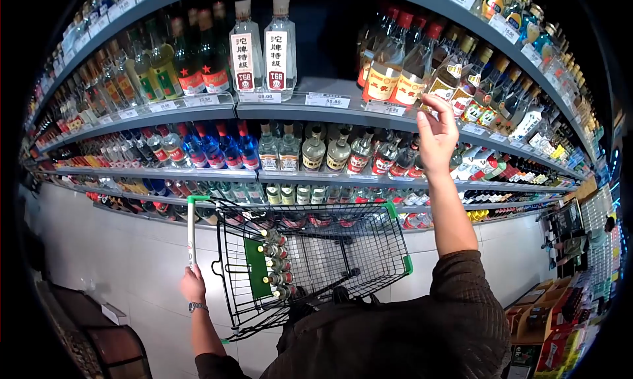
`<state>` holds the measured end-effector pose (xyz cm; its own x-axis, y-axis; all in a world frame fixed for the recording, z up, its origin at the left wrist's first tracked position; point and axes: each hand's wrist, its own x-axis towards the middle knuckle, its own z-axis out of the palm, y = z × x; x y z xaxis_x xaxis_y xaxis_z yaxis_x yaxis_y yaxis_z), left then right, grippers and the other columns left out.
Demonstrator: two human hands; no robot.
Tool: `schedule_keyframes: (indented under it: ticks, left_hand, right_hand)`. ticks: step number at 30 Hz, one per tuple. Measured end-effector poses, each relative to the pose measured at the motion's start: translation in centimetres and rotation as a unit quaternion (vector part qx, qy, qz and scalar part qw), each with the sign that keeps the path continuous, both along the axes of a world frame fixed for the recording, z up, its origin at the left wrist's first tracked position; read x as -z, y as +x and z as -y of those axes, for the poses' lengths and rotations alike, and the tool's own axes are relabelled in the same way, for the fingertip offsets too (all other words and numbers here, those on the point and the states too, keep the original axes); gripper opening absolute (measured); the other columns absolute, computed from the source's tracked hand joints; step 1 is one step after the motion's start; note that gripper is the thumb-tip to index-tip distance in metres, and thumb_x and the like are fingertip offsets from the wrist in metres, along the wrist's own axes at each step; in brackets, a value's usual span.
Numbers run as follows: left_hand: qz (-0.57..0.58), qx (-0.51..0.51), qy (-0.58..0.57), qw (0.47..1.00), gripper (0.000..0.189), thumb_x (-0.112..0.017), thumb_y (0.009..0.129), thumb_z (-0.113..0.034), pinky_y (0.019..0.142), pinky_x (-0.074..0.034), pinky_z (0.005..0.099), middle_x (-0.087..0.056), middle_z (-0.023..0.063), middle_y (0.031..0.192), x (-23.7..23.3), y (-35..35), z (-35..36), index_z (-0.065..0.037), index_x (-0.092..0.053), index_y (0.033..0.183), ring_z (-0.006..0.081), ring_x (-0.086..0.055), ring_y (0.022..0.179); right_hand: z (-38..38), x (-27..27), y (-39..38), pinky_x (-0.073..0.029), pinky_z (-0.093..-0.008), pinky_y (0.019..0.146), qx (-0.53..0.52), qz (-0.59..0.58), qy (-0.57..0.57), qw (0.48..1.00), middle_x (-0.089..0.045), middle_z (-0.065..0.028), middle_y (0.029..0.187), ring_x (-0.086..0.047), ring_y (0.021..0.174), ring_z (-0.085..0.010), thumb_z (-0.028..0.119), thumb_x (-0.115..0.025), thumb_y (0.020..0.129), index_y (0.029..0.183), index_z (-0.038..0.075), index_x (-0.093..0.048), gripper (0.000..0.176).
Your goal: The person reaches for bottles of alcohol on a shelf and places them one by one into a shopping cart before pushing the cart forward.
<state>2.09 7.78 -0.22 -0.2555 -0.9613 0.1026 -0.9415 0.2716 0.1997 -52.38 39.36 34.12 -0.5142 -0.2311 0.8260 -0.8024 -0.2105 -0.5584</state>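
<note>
My left hand (193, 283), with a watch on its wrist, is closed around the pale handle bar (191, 230) of a shopping cart (316, 247). Inside the cart, near the handle end, several clear bottles with yellow caps (279, 263) lie beside a green panel (256, 259). My right hand (438, 138) is raised in front of the upper shelf's edge, its fingers curved and the thumb apart, with nothing visible in it. Closest to it stand red-capped bottles (414, 75) with cream labels and bottles with dark-and-white labels (445, 75).
Curved shelves (297, 103) packed with bottles span the front. Two tall clear bottles (280, 49) stand beside a dark gap on the upper shelf. Below are blue bottles (224, 145). Boxes (560, 313) sit at lower right, and a dark display unit (99, 333) stands at lower left.
</note>
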Motion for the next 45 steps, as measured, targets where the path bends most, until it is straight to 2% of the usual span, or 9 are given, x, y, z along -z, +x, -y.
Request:
schedule_keyframes:
  ticks: [12, 16, 24, 27, 31, 34, 36, 40, 45]
  left_hand:
    - [-0.028, 0.001, -0.016, 0.999, 0.044, -0.046, 0.097, -0.044, 0.061, -0.049, 0.0505, -0.065, 0.0222, 0.073, 0.2, 0.3, -0.6, -0.003, -0.057, 0.084, 0.0423, -0.063, 0.069]
    - [-0.039, 0.003, -0.008, 0.999, 0.044, -0.047, 0.096, -0.044, 0.064, -0.050, 0.0500, -0.066, 0.0221, 0.076, -0.2, 0.3, -0.9, -0.003, -0.058, 0.085, 0.0417, -0.064, 0.072]
    - [-0.046, -0.009, 0.006, 0.999, 0.046, -0.045, 0.097, -0.046, 0.066, -0.051, 0.0513, -0.067, 0.0222, 0.078, 0.8, 0.5, -0.3, -0.003, -0.058, 0.087, 0.0430, -0.064, 0.075]
    - [-0.064, -0.008, 0.011, 0.998, 0.046, -0.044, 0.098, -0.045, 0.066, -0.050, 0.0521, -0.066, 0.0232, 0.078, 1.4, 0.7, -0.1, -0.003, -0.057, 0.087, 0.0437, -0.063, 0.075]
    - [-0.079, 0.007, 0.012, 0.997, 0.046, -0.044, 0.098, -0.044, 0.064, -0.049, 0.0529, -0.065, 0.0250, 0.077, 2.5, 1.2, 0.5, -0.002, -0.056, 0.086, 0.0443, -0.063, 0.073]
    - [-0.058, 0.015, 0.002, 0.998, 0.045, -0.043, 0.099, -0.044, 0.063, -0.049, 0.0535, -0.065, 0.0251, 0.076, 2.3, 1.2, 0.5, -0.002, -0.055, 0.087, 0.0449, -0.063, 0.072]
    - [-0.045, 0.011, 0.000, 0.999, 0.045, -0.043, 0.099, -0.043, 0.062, -0.049, 0.0536, -0.065, 0.0252, 0.076, 2.1, 1.0, 0.4, -0.002, -0.055, 0.087, 0.0451, -0.063, 0.071]
    - [-0.055, 0.022, 0.008, 0.998, 0.044, -0.044, 0.099, -0.042, 0.060, -0.048, 0.0539, -0.064, 0.0260, 0.076, 1.7, 0.8, 0.4, -0.001, -0.054, 0.086, 0.0457, -0.062, 0.071]
    - [-0.036, 0.003, 0.048, 0.998, 0.045, -0.044, 0.099, -0.043, 0.062, -0.047, 0.0535, -0.064, 0.0262, 0.078, -0.6, -0.1, -0.6, -0.001, -0.054, 0.088, 0.0470, -0.061, 0.075]
  right_hand:
    - [2.4, -9.2, -12.7, -0.049, -0.0357, 0.090, 0.144, 0.031, 0.059, 0.987, -0.057, -0.0137, 0.121, -0.059, 0.106, -0.0229, 0.018, -0.075, 0.076, 0.123, 0.006, -0.058, 0.051]
    - [3.8, -11.8, -13.9, -0.048, -0.0396, 0.090, 0.270, 0.101, 0.196, 0.937, -0.058, -0.0253, 0.115, -0.060, 0.108, -0.0341, 0.033, -0.075, 0.075, 0.123, -0.010, -0.050, 0.069]
    - [6.0, -11.0, -16.6, -0.049, -0.0397, 0.088, 0.285, 0.162, 0.294, 0.898, -0.068, -0.0263, 0.103, -0.066, 0.100, -0.0348, 0.031, -0.073, 0.077, 0.100, -0.006, -0.068, 0.043]
    - [5.2, -10.9, -15.5, -0.049, -0.0385, 0.086, 0.268, 0.151, 0.261, 0.915, -0.069, -0.0232, 0.099, -0.067, 0.096, -0.0333, 0.032, -0.074, 0.077, 0.098, -0.003, -0.070, 0.041]
    - [4.1, -8.1, -16.3, -0.049, -0.0306, 0.076, 0.126, 0.061, 0.125, 0.982, -0.070, -0.0066, 0.087, -0.062, 0.081, -0.0126, 0.022, -0.072, 0.085, 0.103, 0.003, -0.066, 0.027]
    - [1.8, -7.7, -12.7, -0.049, -0.0282, 0.077, 0.092, -0.015, 0.100, 0.991, -0.069, -0.0044, 0.090, -0.063, 0.082, -0.0111, 0.020, -0.072, 0.087, 0.106, 0.004, -0.066, 0.026]
    - [-0.1, -8.8, -7.3, -0.046, -0.0276, 0.091, 0.030, 0.012, 0.093, 0.995, -0.067, -0.0050, 0.107, -0.062, 0.098, -0.0112, 0.013, -0.066, 0.092, 0.110, 0.001, -0.063, 0.022]
    - [-4.5, -10.7, -2.1, -0.044, -0.0307, 0.098, 0.034, -0.074, 0.057, 0.995, -0.067, -0.0092, 0.114, -0.061, 0.106, -0.0147, 0.009, -0.063, 0.093, 0.115, 0.000, -0.061, 0.023]
    - [-9.7, -8.4, 2.3, -0.040, -0.0513, 0.105, -0.191, 0.016, 0.124, 0.974, -0.058, -0.0241, 0.126, -0.056, 0.119, -0.0376, 0.016, -0.052, 0.097, 0.124, -0.002, -0.051, 0.033]
